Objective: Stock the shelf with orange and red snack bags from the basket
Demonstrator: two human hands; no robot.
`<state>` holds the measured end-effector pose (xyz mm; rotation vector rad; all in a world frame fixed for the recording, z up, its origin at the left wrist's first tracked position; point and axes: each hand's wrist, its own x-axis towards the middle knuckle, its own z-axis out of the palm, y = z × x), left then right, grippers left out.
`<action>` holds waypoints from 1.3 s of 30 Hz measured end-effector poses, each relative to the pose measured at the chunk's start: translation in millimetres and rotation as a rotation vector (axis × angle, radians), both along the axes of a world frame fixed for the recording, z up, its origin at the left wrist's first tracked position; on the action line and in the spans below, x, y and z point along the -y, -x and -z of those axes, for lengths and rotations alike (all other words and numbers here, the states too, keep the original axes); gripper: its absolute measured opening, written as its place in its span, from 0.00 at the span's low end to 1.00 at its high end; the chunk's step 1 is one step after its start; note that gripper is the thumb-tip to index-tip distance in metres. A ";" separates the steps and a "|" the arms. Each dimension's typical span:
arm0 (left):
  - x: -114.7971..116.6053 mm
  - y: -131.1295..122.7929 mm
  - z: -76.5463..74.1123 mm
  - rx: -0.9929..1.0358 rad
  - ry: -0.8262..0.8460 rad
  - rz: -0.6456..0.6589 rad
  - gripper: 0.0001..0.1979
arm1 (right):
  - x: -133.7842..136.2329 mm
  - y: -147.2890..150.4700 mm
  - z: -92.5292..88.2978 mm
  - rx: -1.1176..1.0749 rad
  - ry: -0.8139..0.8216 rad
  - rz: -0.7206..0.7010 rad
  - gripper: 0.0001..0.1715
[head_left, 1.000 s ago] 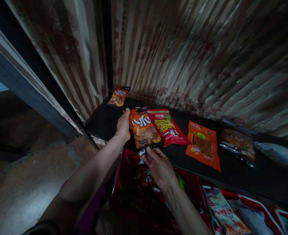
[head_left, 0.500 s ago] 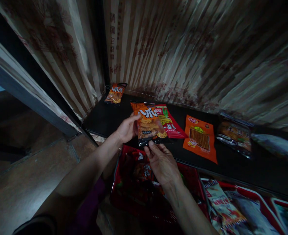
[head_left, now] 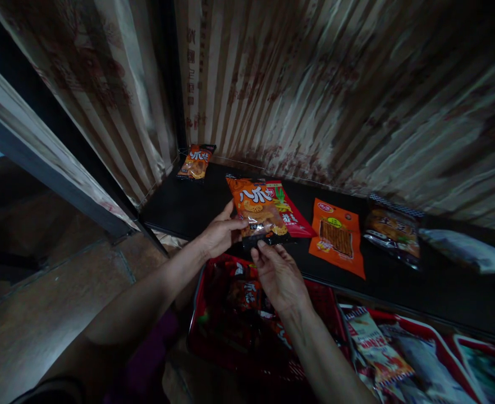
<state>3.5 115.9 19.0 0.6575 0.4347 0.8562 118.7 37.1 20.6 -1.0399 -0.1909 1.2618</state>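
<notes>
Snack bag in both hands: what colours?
The snack bag is mostly orange, with white lettering and a black bottom edge; best seen in the head view.

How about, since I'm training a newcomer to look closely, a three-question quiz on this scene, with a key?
1. True or false: the left hand and right hand both touch the orange-and-black snack bag.
2. Which package does that bag partly cover?
A) the flat orange packet
B) the red snack bag
C) the dark bag with a checked end
3. What sits in the back left corner of the black shelf?

Key:
1. True.
2. B.
3. A second bag with similar lettering.
</notes>
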 end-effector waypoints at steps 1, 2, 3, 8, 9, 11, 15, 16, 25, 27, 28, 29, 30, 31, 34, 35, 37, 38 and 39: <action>0.3 -0.4 0.3 0.001 0.004 -0.012 0.39 | -0.1 0.1 0.1 0.009 0.002 -0.002 0.20; 0.6 -0.8 0.5 0.007 0.006 -0.023 0.39 | -0.2 0.3 -0.1 0.016 0.001 -0.008 0.20; 0.8 -1.1 0.6 0.015 0.007 -0.033 0.39 | -0.3 0.5 -0.4 0.020 0.000 -0.012 0.19; 1.2 -0.6 1.7 0.039 -0.013 -0.071 0.39 | -0.4 1.0 -1.3 -0.018 0.024 -0.016 0.19; 1.1 0.0 2.2 0.042 -0.026 -0.073 0.39 | -0.4 0.5 -0.5 -0.025 0.031 -0.019 0.19; 0.8 1.4 3.2 0.038 -0.046 -0.066 0.37 | -0.2 -1.4 2.0 -0.025 0.036 -0.026 0.18; -0.4 3.3 4.3 -0.006 -0.044 -0.072 0.33 | 0.7 -6.2 7.0 -0.010 0.025 -0.029 0.15; -0.8 3.3 4.5 -0.014 -0.044 -0.081 0.32 | 1.1 -6.9 7.8 -0.010 0.022 -0.026 0.15; -5.2 0.9 7.4 -0.066 -0.063 -0.230 0.22 | 4.6 -3.8 8.0 -0.054 0.057 -0.034 0.16; -5.4 0.4 7.6 -0.084 -0.067 -0.264 0.20 | 4.9 -2.5 6.7 -0.064 0.079 -0.040 0.17; -5.3 0.1 7.5 -0.092 -0.072 -0.278 0.20 | 4.9 -1.8 6.0 -0.071 0.093 -0.038 0.18; -5.2 -0.2 7.4 -0.097 -0.080 -0.292 0.19 | 4.9 -0.9 5.2 -0.078 0.105 -0.036 0.19; -5.1 -0.4 7.3 -0.099 -0.088 -0.308 0.19 | 4.7 -0.1 4.4 -0.080 0.113 -0.033 0.20; -4.9 -0.7 7.1 -0.101 -0.096 -0.325 0.18 | 4.6 0.7 3.7 -0.077 0.116 -0.028 0.20; -4.9 -1.1 6.9 -0.110 -0.110 -0.360 0.18 | 4.4 2.4 1.9 -0.061 0.124 -0.014 0.21; -5.0 -1.1 7.0 -0.112 -0.114 -0.366 0.18 | 4.3 2.7 1.6 -0.059 0.126 -0.016 0.20; -5.6 -1.2 7.6 -0.110 -0.131 -0.365 0.17 | 4.3 3.1 1.2 -0.058 0.127 -0.029 0.20; -6.0 -1.2 8.0 -0.106 -0.141 -0.363 0.18 | 4.3 3.3 1.2 -0.058 0.125 -0.036 0.20; -6.5 -1.2 8.5 -0.102 -0.149 -0.367 0.18 | 4.4 3.5 1.5 -0.055 0.121 -0.038 0.20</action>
